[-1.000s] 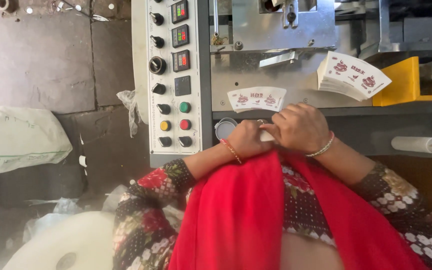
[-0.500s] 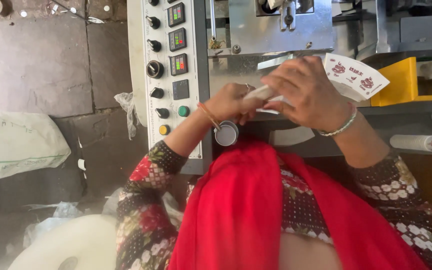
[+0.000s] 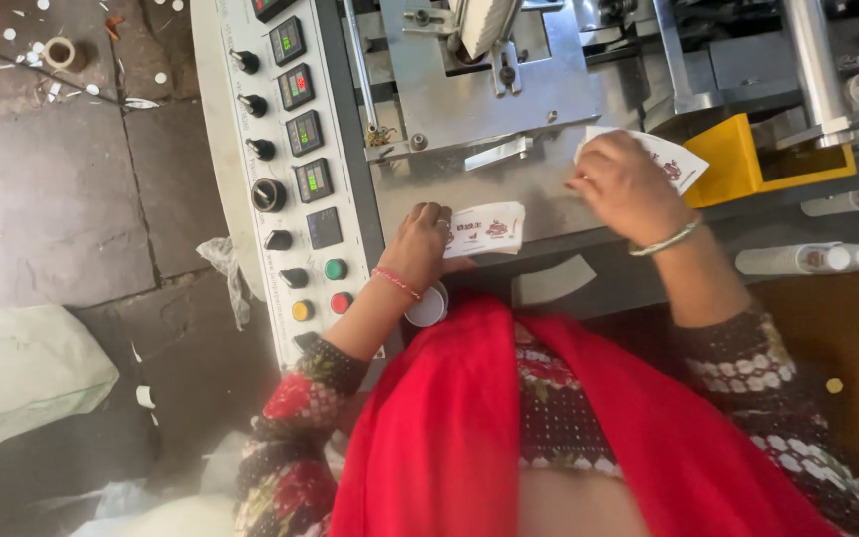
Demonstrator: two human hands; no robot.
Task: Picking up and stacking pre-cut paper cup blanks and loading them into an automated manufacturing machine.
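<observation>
White printed paper blanks (image 3: 487,229): we're pinching one stack in the left hand (image 3: 418,249), pressed on the metal bed (image 3: 549,189); right hand (image 3: 628,184) gripping another fanned stack (image 3: 683,164) (edges staying aligned).

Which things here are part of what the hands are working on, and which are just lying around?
In hand:
left hand on small stack of white printed paper blanks
right hand on fanned white printed blanks

Lying about:
tape roll
white sack
yellow plastic bin
</observation>
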